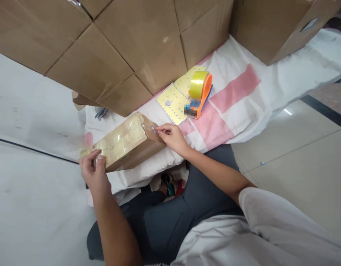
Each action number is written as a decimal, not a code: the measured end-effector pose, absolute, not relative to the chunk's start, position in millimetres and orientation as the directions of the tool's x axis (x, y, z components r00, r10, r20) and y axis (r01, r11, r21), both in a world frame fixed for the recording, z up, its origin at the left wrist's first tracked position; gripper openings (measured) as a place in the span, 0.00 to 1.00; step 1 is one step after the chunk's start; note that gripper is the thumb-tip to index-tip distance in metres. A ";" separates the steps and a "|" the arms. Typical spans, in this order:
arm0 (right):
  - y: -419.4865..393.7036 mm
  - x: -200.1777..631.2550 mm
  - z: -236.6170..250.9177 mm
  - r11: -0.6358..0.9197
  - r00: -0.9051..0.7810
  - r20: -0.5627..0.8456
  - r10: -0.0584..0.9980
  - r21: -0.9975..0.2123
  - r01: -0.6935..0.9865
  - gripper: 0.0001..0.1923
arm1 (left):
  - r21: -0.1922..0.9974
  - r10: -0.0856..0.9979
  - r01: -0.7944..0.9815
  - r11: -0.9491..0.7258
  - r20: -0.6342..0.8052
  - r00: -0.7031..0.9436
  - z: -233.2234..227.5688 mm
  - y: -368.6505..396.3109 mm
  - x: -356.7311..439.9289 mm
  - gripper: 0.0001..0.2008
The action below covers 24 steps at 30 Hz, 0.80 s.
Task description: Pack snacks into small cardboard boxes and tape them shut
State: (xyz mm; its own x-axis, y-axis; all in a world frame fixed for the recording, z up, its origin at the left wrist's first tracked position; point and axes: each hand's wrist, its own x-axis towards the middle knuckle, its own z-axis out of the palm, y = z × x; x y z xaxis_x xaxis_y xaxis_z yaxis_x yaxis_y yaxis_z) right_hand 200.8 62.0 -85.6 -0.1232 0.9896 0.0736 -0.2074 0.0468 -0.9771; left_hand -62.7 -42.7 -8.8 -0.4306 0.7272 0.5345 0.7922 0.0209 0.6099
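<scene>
A long cardboard box (123, 142), its top shiny with clear tape, lies on the white and pink cloth (234, 92) in front of me. My left hand (94, 168) grips its left end, thumb and fingers closed around the corner. At the opposite end, my right hand (170, 136) is in a pinch at a small whitish label (153, 129) on the end face. Part of the label is hidden by the fingertips. Beyond the right hand, an orange tape dispenser (206, 90) with a yellowish roll of tape (198, 84) stands on a yellow patterned sheet (170, 101).
Stacked cardboard boxes (137, 40) form a wall at the back, and another large box (270, 29) stands at the back right. A white wall (34, 147) borders the left side. Tiled floor (286, 155) lies right of the cloth's edge.
</scene>
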 end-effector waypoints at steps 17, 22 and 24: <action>52.5 201.0 -94.7 0.050 -0.137 0.082 0.987 -0.973 -0.225 0.20 | 0.681 0.666 0.731 0.028 0.533 -0.522 -22.0 -40.0 -60.4 0.09; 57.4 197.0 -96.7 0.111 -0.253 0.145 0.956 -0.983 -0.146 0.27 | 0.714 0.691 0.700 0.002 0.505 -0.517 -22.1 -39.4 -66.0 0.10; 59.3 193.2 -98.0 0.131 -0.283 0.157 0.946 -0.985 -0.108 0.29 | 0.707 0.688 0.707 -0.012 0.519 -0.507 -21.8 -39.4 -67.2 0.10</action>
